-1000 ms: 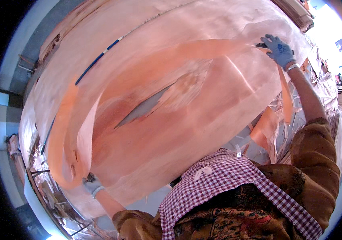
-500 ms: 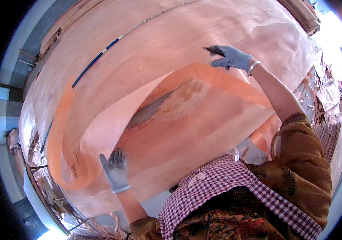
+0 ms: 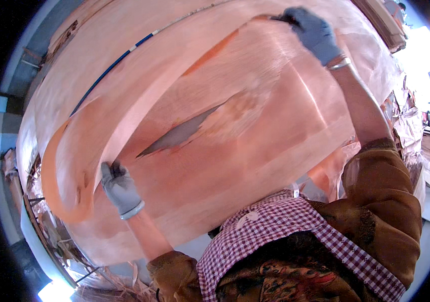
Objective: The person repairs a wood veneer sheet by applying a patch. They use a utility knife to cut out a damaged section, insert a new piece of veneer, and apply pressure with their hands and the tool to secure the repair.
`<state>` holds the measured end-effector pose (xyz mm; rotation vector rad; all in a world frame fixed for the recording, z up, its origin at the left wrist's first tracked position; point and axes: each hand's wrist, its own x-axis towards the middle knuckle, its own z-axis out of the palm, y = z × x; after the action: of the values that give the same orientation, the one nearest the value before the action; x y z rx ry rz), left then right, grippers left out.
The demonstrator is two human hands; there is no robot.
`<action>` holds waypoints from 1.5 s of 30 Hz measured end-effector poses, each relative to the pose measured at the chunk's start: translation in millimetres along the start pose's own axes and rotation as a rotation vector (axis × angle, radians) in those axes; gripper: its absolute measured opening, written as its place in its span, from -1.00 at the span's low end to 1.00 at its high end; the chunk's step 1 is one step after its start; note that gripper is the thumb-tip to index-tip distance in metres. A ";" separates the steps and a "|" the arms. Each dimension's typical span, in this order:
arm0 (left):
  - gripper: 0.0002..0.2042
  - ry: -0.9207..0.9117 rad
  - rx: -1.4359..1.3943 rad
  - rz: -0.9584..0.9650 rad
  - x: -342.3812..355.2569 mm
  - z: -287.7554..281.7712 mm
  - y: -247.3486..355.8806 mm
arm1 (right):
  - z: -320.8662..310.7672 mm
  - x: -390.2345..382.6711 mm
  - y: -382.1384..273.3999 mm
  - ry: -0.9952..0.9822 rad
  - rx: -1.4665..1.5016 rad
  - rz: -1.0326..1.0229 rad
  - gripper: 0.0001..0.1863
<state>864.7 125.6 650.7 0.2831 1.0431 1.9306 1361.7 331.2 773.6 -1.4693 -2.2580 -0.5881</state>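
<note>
A large, thin sheet of pinkish wood veneer spreads before me, with a long ragged hole near its middle. A loose veneer strip arches over it, curling round on the left. My left hand, in a grey glove with dark fingertips, is closed on the strip's near end. Far off on the right, my right hand, in a blue-grey glove, is closed at the strip's far end. A dark shape shows at its fingertips; I cannot tell whether it is a tool or the glove.
A thin blue rod with white bands lies curved across the far left of the veneer. Stacked sheets stand at the far right. Crumpled veneer scraps hang at the right, and more scraps lie below the near left edge.
My right hand has moved up and away, drawing the strip out into a longer arch and uncovering more of the hole. My left hand has shifted left and up, closing on the strip.
</note>
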 end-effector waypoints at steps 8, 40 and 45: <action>-0.94 0.209 0.245 -0.252 -27.5 -75.4 -26.6 | 52.5 -116.3 -19.0 -0.338 0.102 -0.133 -0.75; -0.76 0.369 1.512 0.630 -45.4 -49.0 -17.6 | 51.9 -147.1 -49.3 -0.544 0.261 -0.048 -0.82; -0.57 -0.595 1.837 0.868 -68.7 99.6 -90.8 | 57.1 -156.1 -46.5 -0.503 0.269 -0.015 -0.82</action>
<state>1014.2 148.3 657.0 2.3798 2.0858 0.6315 1373.1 226.1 637.2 -1.5898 -2.5874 0.1035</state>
